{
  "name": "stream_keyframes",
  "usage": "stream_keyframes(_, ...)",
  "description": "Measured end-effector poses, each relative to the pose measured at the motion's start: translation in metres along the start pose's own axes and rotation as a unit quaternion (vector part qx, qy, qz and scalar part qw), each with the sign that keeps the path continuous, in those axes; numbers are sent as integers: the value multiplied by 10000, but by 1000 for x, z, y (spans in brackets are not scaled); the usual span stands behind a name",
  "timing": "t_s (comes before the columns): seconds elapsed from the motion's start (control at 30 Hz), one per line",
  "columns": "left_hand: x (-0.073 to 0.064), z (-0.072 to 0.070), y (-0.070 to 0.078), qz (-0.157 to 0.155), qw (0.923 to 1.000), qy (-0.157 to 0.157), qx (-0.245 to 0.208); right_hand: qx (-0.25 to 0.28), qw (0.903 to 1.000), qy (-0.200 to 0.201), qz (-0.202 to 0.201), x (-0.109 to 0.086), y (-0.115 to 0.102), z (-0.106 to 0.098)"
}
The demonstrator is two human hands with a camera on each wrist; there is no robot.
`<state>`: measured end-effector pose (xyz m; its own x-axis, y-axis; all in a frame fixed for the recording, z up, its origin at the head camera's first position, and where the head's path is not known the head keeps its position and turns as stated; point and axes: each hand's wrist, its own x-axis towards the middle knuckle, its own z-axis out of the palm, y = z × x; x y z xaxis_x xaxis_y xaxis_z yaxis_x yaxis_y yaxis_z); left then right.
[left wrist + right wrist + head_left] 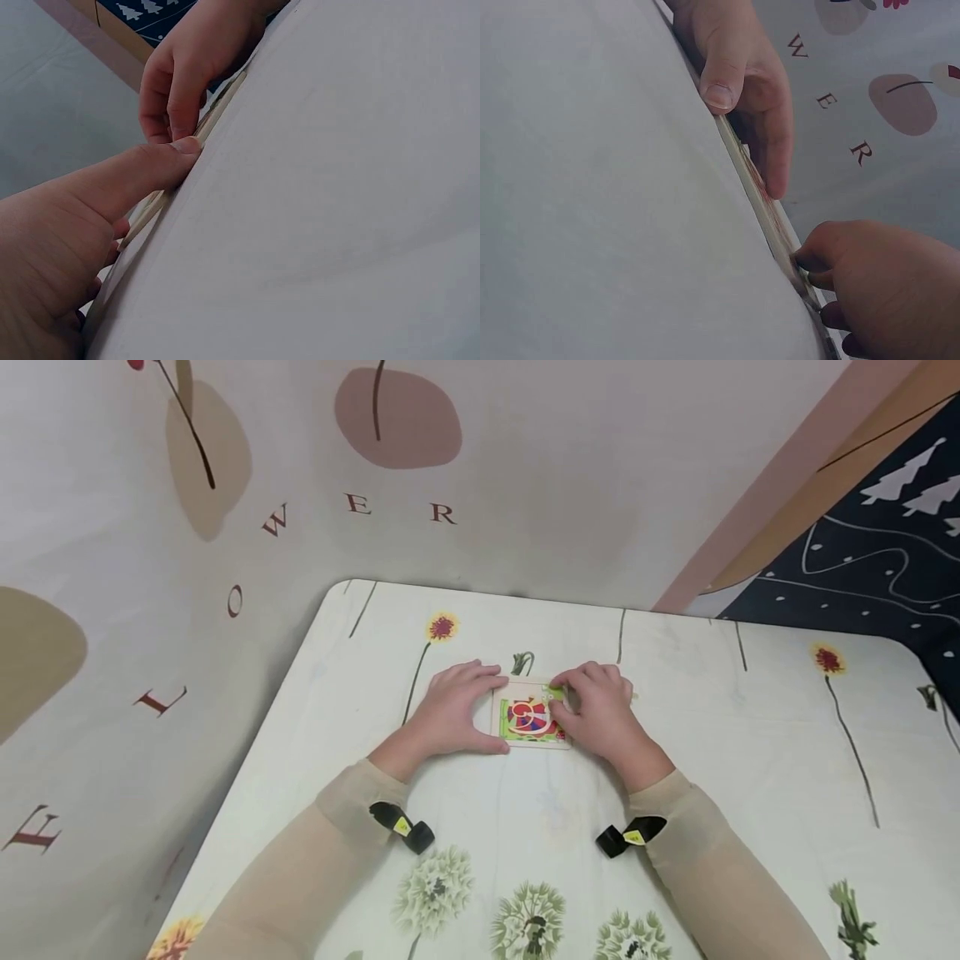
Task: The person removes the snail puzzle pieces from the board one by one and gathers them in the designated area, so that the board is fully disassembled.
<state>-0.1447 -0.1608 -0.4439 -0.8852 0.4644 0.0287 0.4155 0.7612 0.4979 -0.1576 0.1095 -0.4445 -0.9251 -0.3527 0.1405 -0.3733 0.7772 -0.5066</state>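
Note:
A small square wooden puzzle board [497,714] lies flat on the table, with a coloured picture in red, blue, white and green inside its pale frame. My left hand [453,706] grips the board from the left, thumb at its near edge and forefinger at its far edge. On the other side my right hand [600,710] reaches over the right part, thumb and forefinger curled about a green puzzle piece [555,692] near the far right corner. Bare wood shows along the picture's upper left. In the right wrist view the board's edge [754,191] appears side-on between both hands.
A white cloth with printed flowers covers the table [750,735]. Behind it hangs a pale printed curtain [540,510] with letters, and a dark blue panel with trees [862,560] is at the far right. Each wrist carries a small black camera [405,828].

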Motion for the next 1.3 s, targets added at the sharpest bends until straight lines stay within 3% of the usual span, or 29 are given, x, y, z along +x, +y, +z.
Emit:
stream_keyframes(0.17, 0, -1, 1, -20, 10000, 23, 11, -76, 9999, -112, 2, 4, -4, -5)
stream_keyframes(0.4, 0, 0, 1, -23, 10000, 19, 5, -111, 9979, -503, 394, 7, -8, -6)
stream_keyframes(0.57, 1, 0, 1, -35, 10000, -21, 19, -34, 9981, -503, 358, 7, -7, -6)
stream_keyframes(0.97, 2, 0, 0, -49, 10000, -46, 64, 51, 9999, -142, -34, 6, -4, -2)
stream_keyframes(1.3, 2, 2, -1, -37, 10000, -45, 46, 41, 9962, 303, -820, 0, 0, 1)
